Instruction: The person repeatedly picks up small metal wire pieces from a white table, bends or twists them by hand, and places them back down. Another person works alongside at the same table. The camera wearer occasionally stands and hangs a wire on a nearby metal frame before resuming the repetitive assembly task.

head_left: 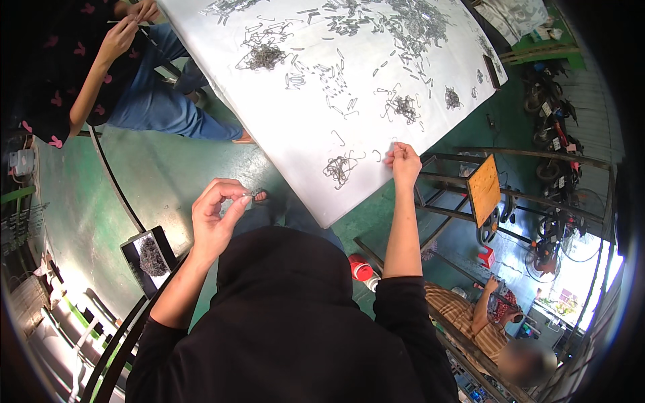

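Note:
My left hand (pixel 216 209) is raised off the table's near-left edge, thumb and forefinger pinched on a small metal piece (pixel 254 192) whose exact kind is too small to tell. Over the table's near-right edge, my right hand (pixel 404 162) has its fingers drawn together. A thin bit of wire shows at its fingertips, but what they hold is mostly hidden. Just left of that hand lies a single wire hook (pixel 377 156). A tangled pile of wire hooks (pixel 339 172) sits by the near corner of the white table (pixel 289 144).
More hook piles (pixel 405 109) and many flat metal pieces (pixel 346 25) cover the table farther off. A co-worker's hands (pixel 121 33) are at the far left. A tray of dark parts (pixel 153 258) stands at my left, a wooden-topped stool (pixel 484 191) at my right.

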### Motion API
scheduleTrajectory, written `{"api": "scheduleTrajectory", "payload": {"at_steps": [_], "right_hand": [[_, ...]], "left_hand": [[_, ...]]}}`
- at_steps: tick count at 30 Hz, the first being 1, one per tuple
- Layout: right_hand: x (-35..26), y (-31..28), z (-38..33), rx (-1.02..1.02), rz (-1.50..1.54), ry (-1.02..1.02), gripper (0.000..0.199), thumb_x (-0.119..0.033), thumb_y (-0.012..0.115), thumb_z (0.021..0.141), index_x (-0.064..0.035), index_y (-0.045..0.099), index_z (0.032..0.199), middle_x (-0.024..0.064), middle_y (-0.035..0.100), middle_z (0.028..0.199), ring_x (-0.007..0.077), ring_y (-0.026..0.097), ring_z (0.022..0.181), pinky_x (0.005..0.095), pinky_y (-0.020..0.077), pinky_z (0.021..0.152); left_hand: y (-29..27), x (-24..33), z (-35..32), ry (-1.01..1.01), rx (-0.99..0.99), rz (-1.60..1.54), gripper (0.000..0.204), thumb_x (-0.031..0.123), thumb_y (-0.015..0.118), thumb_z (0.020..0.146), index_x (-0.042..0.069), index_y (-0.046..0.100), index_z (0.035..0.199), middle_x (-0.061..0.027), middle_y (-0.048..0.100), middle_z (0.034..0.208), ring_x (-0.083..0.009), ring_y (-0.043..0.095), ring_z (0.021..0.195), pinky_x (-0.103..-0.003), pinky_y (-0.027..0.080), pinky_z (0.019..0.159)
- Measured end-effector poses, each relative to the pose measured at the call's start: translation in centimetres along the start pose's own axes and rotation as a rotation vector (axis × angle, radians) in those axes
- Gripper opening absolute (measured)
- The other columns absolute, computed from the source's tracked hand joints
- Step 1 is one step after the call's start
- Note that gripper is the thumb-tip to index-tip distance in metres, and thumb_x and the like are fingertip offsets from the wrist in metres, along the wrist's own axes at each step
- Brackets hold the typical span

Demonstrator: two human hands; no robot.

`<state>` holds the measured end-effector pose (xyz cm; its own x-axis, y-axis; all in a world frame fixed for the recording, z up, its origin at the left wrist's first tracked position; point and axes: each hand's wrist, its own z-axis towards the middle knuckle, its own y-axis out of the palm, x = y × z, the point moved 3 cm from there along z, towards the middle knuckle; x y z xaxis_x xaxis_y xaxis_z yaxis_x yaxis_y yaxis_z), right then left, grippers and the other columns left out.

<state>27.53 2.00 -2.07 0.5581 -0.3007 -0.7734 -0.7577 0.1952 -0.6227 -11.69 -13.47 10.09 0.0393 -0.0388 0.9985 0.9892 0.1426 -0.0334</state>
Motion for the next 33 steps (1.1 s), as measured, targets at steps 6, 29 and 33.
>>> {"api": "scheduleTrajectory", "payload": {"at_steps": [6, 29, 33], "right_hand": [[0.1, 0.6, -1.0, 0.186, -0.795, -0.443, 0.014, -0.015, 0.059, 0.086, -0.0060, 0.062, 0.096, 0.0139, 0.068, 0.073, 0.0332, 0.066, 0.060, 0.0422, 0.0538, 0.055], [-7.5, 0.4, -6.5, 0.022, -0.388, -0.158, 0.009, -0.015, 0.049, 0.096, -0.0067, 0.052, 0.097, 0.0140, 0.070, 0.075, 0.0317, 0.068, 0.066, 0.0400, 0.0518, 0.063], [-12.8, 2.3, -13.2, -0.239, 0.342, -0.111, 0.008, -0.008, 0.059, 0.091, -0.0012, 0.057, 0.093, 0.0111, 0.070, 0.093, 0.0191, 0.066, 0.083, 0.0317, 0.0482, 0.079]], "left_hand": [[-0.2, -0.2, 0.2, 0.000, -0.001, 0.000, 0.009, -0.005, 0.066, 0.083, -0.001, 0.063, 0.091, -0.0063, 0.060, 0.094, -0.0110, 0.054, 0.081, -0.025, 0.045, 0.076], [1.4, -0.7, 2.8, 0.120, -0.055, 0.183, 0.011, -0.001, 0.071, 0.078, 0.002, 0.067, 0.088, -0.0048, 0.068, 0.089, -0.0136, 0.057, 0.071, -0.026, 0.047, 0.069], [1.7, 0.1, 2.9, 0.173, -0.088, 0.191, 0.010, 0.000, 0.071, 0.078, 0.002, 0.067, 0.088, -0.0042, 0.069, 0.088, -0.0149, 0.057, 0.070, -0.027, 0.048, 0.067]]}}
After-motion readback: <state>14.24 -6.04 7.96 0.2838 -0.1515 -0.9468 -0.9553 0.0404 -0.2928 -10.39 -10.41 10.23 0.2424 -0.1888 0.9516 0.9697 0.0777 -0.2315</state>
